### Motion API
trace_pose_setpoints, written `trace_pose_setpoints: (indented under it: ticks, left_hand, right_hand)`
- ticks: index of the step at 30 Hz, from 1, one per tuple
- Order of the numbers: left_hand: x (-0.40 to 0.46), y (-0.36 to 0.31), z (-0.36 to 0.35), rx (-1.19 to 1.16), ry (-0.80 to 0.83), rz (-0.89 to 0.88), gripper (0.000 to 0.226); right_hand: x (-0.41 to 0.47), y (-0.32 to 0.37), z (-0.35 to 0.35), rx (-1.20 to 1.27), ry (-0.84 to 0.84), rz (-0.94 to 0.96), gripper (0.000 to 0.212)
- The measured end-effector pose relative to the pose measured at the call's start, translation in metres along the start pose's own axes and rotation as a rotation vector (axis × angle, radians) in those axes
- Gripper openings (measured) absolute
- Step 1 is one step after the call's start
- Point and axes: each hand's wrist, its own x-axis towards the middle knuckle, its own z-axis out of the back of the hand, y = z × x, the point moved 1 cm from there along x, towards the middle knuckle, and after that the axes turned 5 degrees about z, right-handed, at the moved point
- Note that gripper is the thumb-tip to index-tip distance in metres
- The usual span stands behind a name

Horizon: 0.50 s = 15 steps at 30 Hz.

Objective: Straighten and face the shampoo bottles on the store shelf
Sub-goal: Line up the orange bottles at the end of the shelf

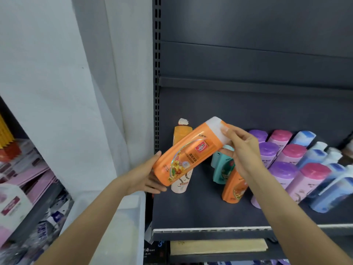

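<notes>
An orange bottle (188,153) is held tilted above the shelf (191,211); the left hand (145,180) cups its base, the right hand (242,150) pinches its white cap. Likely rigid, smooth, slippery plastic; gripping both ends seems safest.

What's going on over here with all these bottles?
A person is tidying a store shelf of shampoo. Both hands hold one orange bottle tilted in the air in front of the shelf: the left hand grips its base, the right hand pinches its white cap end. Behind it, a few orange and teal bottles stand unevenly, while purple, pink and blue bottles sit in rows to the right.
</notes>
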Motion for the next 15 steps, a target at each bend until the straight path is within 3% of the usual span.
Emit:
trace_pose_setpoints:
  ticks: [2, 5, 10, 12, 15]
  left_hand:
    - [-0.002, 0.005, 0.001, -0.118, 0.051, 0.032, 0.073]
    - [-0.001, 0.011, 0.001, -0.308, -0.004, -0.003, 0.060]
    - [0.007, 0.025, -0.002, -0.621, -0.061, -0.180, 0.035]
    - [0.008, 0.028, 0.000, -0.723, -0.087, -0.271, 0.038]
    - [0.010, 0.032, 0.006, -0.681, -0.178, -0.396, 0.050]
  right_hand:
    - [-0.003, -0.007, -0.004, 0.031, -0.024, -0.012, 0.025]
    - [-0.006, -0.015, -0.008, 0.079, 0.013, -0.035, 0.030]
    - [-0.008, -0.018, -0.020, 0.037, 0.114, -0.018, 0.043]
    - [-0.009, -0.020, -0.023, 0.024, 0.157, -0.056, 0.048]
    - [-0.010, -0.023, -0.024, 0.062, 0.135, -0.143, 0.049]
